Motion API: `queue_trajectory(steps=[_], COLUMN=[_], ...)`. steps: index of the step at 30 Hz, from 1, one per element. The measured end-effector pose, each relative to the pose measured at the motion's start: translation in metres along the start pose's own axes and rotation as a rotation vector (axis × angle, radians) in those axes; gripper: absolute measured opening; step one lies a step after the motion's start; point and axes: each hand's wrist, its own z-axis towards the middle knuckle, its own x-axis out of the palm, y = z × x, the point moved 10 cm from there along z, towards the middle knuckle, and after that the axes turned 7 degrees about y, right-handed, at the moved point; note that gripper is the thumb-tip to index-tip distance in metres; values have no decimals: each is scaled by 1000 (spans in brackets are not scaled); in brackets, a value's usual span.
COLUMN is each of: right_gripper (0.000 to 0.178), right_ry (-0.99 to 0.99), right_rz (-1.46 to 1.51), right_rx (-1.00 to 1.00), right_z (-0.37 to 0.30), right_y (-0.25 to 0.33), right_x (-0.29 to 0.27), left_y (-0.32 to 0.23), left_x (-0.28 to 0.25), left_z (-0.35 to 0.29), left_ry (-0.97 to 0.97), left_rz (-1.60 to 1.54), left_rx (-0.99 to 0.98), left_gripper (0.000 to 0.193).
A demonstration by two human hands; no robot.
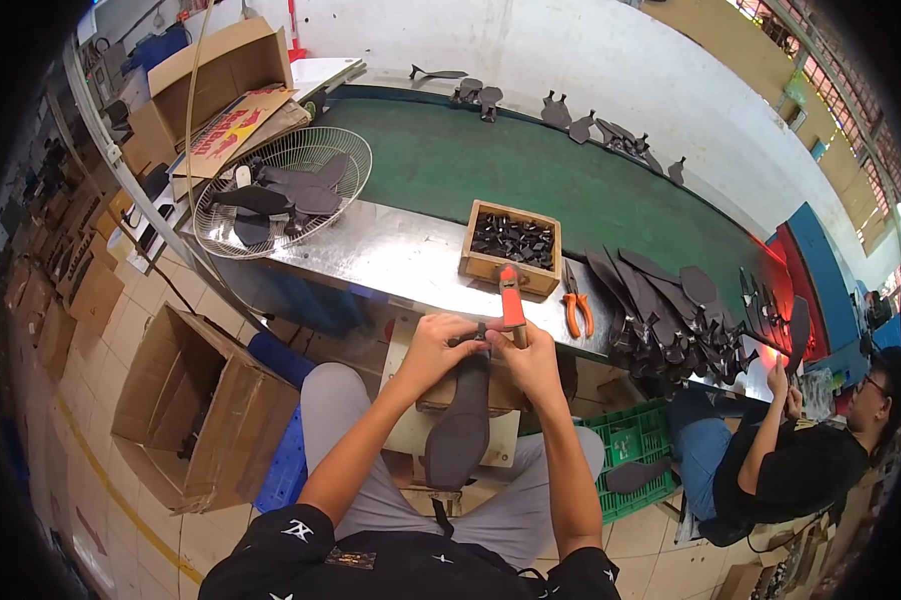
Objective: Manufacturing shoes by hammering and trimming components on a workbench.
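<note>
Between my knees a dark grey shoe sole (458,430) hangs lengthwise, its wide end toward me. My left hand (432,350) is closed on its narrow far end, where a small black piece (481,332) shows between the fingers. My right hand (530,368) is closed too, its thumb against that same end. A hammer with a red-orange head (511,303) and a wooden handle rises from the right fingers; their exact grip on it is partly hidden. Just beyond, a wooden box (467,262) holds many small black blocks. Orange-handled pliers (577,308) lie right of the box.
More soles (660,300) are heaped at the bench's right. A wire basket (360,180) with soles stands left, near a cardboard box (225,75). Beyond lies a green belt (420,150). Another person (805,455) sits at right holding a sole. An open carton (240,430) stands at floor left.
</note>
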Motion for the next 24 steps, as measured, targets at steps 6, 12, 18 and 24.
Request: queue_trajectory(steps=[6, 12, 18, 24], right_gripper=[18, 23, 41, 40], right_ry=[-85, -52, -156, -131], right_rz=[-249, -330, 22, -381], right_rx=[-345, -284, -94, -162], right_z=[-10, -22, -78, -85], right_y=[36, 58, 68, 89], right_x=[-3, -1, -10, 4], left_y=[-3, 5, 21, 26], left_x=[1, 4, 11, 9], left_z=[5, 9, 5, 10], left_ry=[32, 147, 169, 183], left_rz=[-289, -361, -457, -433], left_rx=[-106, -174, -265, -277], left_gripper=[27, 32, 28, 27])
